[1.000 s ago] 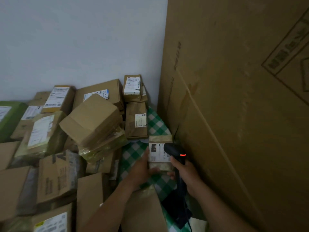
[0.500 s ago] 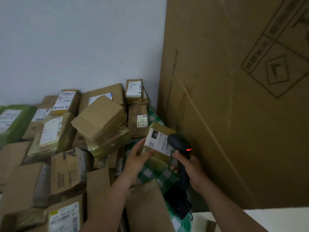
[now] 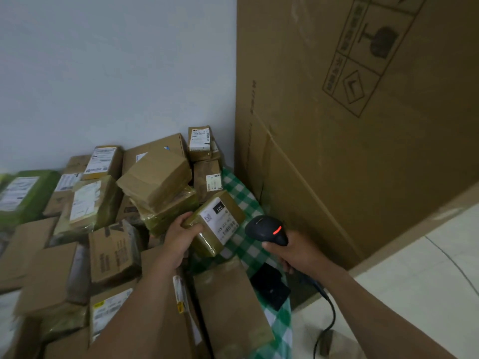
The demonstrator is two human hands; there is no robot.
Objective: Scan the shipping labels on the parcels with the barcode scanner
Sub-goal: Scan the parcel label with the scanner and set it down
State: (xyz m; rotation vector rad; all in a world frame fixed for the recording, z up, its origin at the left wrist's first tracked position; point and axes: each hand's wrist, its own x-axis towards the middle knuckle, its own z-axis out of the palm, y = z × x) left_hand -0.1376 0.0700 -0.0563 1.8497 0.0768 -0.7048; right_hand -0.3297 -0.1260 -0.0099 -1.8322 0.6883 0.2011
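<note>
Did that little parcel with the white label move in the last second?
Yes. The left hand has lifted the small parcel off the checked cloth and tilted it leftward, away from the big carton.

Small brown parcel [image 3: 207, 242], wrapped in glossy tape, is being gripped by the L hand [image 3: 181, 237] at its near-left corner, tilting w/ its white shipping label [image 3: 222, 222] facing up. Label's black tag is reading "231". Black barcode scanner [image 3: 267, 229] is sitting in the R hand [image 3: 298, 255], just right of the parcel, not touching it, red light glowing on its head, cable [image 3: 329, 304] trailing down. Other parcels [image 3: 103, 216] are lying heaped to the left, several showing labels.
</note>
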